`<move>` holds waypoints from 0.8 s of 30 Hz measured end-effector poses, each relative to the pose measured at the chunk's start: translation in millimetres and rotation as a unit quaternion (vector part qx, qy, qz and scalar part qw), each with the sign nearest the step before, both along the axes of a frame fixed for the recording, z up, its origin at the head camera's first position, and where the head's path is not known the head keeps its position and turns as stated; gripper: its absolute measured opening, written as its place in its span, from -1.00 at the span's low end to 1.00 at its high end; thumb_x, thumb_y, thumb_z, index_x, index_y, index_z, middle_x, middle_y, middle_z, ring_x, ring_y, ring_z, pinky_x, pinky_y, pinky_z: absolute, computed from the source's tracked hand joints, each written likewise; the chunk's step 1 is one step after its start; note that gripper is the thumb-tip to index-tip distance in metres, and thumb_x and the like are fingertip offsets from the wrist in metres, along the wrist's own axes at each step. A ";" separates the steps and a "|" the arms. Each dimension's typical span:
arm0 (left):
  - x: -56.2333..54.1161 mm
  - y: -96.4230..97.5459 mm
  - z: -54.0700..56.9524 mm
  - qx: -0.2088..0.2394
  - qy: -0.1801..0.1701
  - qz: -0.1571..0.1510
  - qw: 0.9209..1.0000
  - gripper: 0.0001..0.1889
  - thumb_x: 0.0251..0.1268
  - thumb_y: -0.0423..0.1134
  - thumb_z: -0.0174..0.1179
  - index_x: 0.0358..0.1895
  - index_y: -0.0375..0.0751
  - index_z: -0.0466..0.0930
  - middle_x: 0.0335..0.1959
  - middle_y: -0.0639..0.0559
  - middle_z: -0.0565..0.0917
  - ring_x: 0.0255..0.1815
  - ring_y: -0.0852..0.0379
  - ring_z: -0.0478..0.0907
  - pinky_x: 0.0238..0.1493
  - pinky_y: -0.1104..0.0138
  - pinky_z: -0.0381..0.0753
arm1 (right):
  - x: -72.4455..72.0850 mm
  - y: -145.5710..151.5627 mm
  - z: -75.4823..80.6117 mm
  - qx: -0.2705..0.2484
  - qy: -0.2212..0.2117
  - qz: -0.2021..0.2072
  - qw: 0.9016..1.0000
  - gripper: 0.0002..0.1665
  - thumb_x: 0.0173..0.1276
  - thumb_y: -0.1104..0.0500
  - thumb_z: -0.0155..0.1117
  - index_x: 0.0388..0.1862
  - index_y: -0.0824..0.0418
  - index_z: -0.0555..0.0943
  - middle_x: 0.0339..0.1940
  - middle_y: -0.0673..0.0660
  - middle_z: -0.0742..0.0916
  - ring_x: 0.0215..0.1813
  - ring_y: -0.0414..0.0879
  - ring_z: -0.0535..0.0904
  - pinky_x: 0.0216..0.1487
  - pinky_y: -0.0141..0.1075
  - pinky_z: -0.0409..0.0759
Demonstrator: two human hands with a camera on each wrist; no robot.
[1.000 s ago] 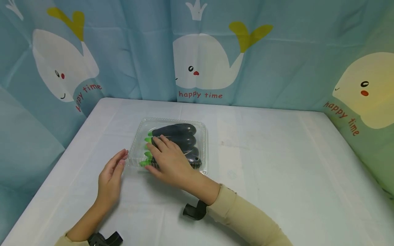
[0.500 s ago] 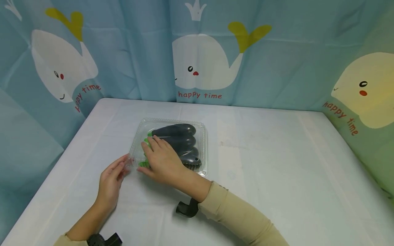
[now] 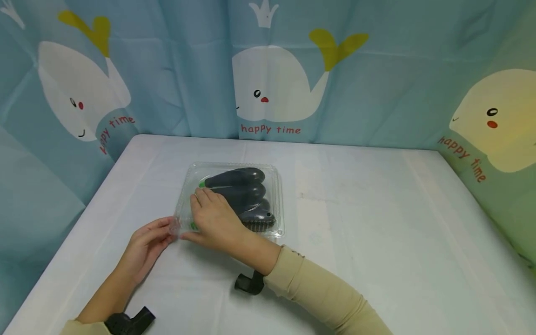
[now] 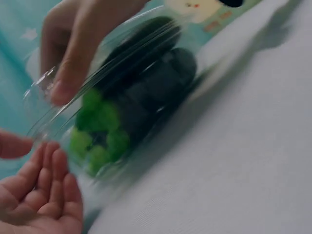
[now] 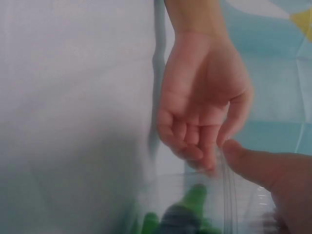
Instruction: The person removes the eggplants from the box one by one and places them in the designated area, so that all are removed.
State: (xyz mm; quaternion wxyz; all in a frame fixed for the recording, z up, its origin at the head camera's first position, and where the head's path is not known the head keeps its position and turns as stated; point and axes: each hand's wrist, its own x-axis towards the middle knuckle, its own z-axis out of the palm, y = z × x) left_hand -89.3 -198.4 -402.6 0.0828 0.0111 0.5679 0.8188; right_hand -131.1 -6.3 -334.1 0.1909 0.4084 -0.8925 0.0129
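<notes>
A clear plastic clamshell container point(image 3: 279, 197) lies at the left of the table with its lid over several dark eggplants point(image 3: 240, 193) with green caps. My left hand point(image 3: 144, 246) is at its near left corner. There the left thumb and fingertips pinch the rim, as the left wrist view shows. My right hand point(image 3: 217, 223) rests on the lid's left part and hides some of the green caps. Its thumb point(image 5: 248, 158) lies along the rim close to the left thumb. In the left wrist view, green caps point(image 4: 100, 129) show through the container's side.
A white cloth covers the table point(image 3: 377, 232). Behind it hangs a blue curtain point(image 3: 201, 70) with whale prints. Black wrist-camera mounts sit at the right wrist point(image 3: 250, 283) and the left wrist point(image 3: 130, 321).
My right hand has slid left and toward me over the lid. My left hand has moved from beside the container to its near left corner and has taken the rim between thumb and fingers.
</notes>
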 end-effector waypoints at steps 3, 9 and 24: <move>-1.9 -6.2 0.1 0.009 0.001 -0.030 1.000 -0.73 0.38 -0.43 -0.13 -0.15 -0.13 0.59 -0.12 0.03 0.54 -0.12 0.20 0.49 -0.05 0.43 0.51 | 0.2 -1.1 -0.3 0.003 0.007 -0.001 1.000 -0.07 0.06 -0.36 0.25 0.10 0.39 0.49 0.09 0.24 0.55 0.18 0.03 0.41 0.19 -0.22 0.38; -4.2 -10.8 1.6 0.037 0.003 -0.067 0.997 -0.71 0.37 -0.48 -0.13 -0.16 -0.17 0.61 -0.19 0.03 0.59 -0.17 0.18 0.54 -0.06 0.41 0.53 | 0.2 -3.6 -2.3 0.006 0.013 -0.004 1.000 -0.07 0.08 -0.36 0.22 0.09 0.41 0.49 0.10 0.26 0.55 0.19 0.04 0.41 0.22 -0.22 0.34; -2.8 -5.4 1.4 0.028 0.035 -0.043 0.998 -0.72 0.37 -0.50 -0.11 -0.20 -0.20 0.62 -0.27 0.01 0.66 -0.21 0.18 0.60 -0.12 0.40 0.57 | 0.2 -10.4 -6.3 0.046 0.103 -0.006 0.994 -0.09 0.13 -0.38 0.14 -0.02 0.46 0.56 -0.03 0.31 0.63 0.11 0.07 0.49 0.19 -0.21 0.38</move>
